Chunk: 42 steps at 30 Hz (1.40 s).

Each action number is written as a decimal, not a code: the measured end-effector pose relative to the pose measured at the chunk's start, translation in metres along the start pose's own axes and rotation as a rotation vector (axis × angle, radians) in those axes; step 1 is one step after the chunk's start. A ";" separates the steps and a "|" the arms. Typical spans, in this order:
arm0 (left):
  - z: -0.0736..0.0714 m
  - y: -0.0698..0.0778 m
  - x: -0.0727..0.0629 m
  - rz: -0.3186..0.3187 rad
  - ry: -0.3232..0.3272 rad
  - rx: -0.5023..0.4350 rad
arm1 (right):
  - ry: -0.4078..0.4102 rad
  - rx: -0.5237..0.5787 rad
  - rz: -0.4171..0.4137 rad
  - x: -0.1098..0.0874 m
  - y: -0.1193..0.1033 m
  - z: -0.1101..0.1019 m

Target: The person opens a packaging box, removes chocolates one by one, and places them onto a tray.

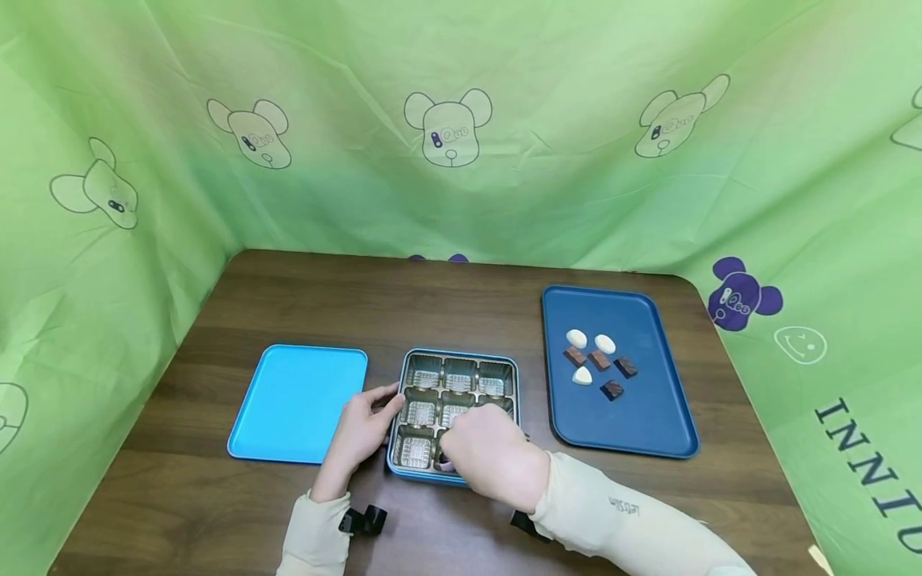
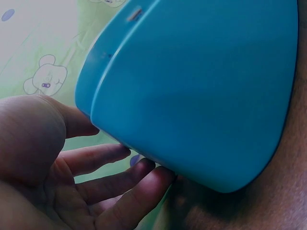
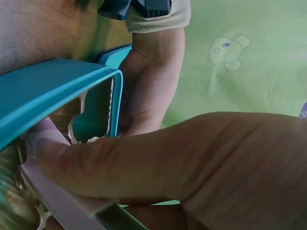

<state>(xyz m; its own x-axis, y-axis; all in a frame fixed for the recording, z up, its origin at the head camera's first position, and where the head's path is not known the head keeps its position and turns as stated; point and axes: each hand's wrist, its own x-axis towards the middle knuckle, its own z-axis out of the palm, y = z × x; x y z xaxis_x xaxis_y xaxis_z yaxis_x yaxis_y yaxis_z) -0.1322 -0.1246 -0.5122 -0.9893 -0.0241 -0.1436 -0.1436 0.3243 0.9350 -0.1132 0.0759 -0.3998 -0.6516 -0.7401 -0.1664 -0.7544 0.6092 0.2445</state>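
Observation:
A blue rectangular tin holds a dark, shiny divided insert. My left hand grips the tin's left wall, with the thumb at the rim and fingertips against the outside. Over the insert's front-middle compartment, my right hand pinches a pale lilac flat strip with a dark end. Only a sliver of the strip shows in the head view; its kind is unclear. The right hand covers the tin's front-right compartments, and no chocolates show in the visible ones.
A dark blue tray on the right carries several white, brown and dark chocolates. To the left lies a light blue lid-like tray, close to the left hand. All rest on a brown wooden table before a green curtain.

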 end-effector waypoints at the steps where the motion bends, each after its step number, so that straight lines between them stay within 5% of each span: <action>1: 0.000 0.000 0.000 0.000 0.001 0.000 | -0.003 0.000 -0.003 0.000 0.000 0.000; 10: 0.000 0.000 -0.001 0.000 -0.001 -0.002 | -0.035 0.015 0.006 0.002 -0.003 0.000; 23: 0.000 0.000 0.001 0.012 0.016 0.020 | 0.034 -0.029 -0.006 0.004 -0.008 -0.002; 42: 0.001 0.000 0.000 0.015 0.007 0.006 | -0.058 0.004 -0.037 -0.005 0.010 0.000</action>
<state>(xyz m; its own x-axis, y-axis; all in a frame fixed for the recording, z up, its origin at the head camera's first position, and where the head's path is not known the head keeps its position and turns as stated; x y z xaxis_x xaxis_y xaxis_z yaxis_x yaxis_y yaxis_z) -0.1321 -0.1234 -0.5123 -0.9915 -0.0264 -0.1275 -0.1290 0.3305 0.9349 -0.1170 0.0855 -0.3964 -0.6264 -0.7447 -0.2303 -0.7785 0.5828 0.2329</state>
